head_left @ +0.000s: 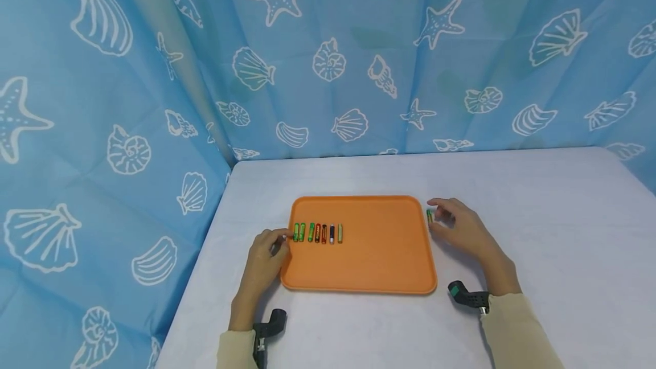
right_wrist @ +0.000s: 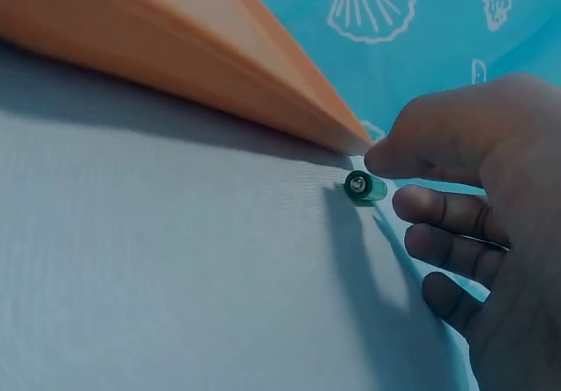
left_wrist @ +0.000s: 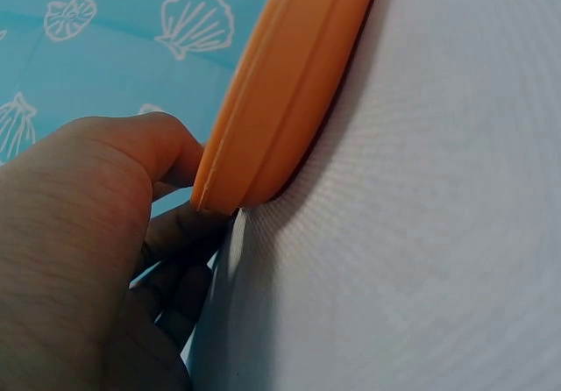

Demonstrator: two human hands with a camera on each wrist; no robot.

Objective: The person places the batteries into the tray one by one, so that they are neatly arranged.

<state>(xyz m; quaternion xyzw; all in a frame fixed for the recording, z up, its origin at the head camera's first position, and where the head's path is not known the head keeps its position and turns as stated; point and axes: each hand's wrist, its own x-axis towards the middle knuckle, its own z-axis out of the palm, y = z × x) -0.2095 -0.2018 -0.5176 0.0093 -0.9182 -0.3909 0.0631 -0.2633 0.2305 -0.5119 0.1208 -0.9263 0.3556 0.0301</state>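
An orange tray (head_left: pixel 369 269) lies on the white-covered table. At its left rim is my left hand (head_left: pixel 265 263), forefinger reaching over the edge and other fingers curled at the outer wall, so the rim lies between them. Several small batteries (head_left: pixel 318 233), in green, red and dark colours, lie in a row inside the tray, close to the left fingertips. My right hand (head_left: pixel 459 229) hovers beyond the right rim with thumb and forefinger spread apart. Between these fingertips a green battery (right_wrist: pixel 366 186) lies on the table, one metal end facing the right wrist camera; a gap shows beside it.
A blue curtain (head_left: pixel 328 101) with white shells and starfish hangs behind and to the left of the table (head_left: pixel 558 215). The tray's raised right edge (head_left: pixel 427 244) stands close to the single green battery. Each wrist carries a black camera mount (head_left: pixel 468 296).
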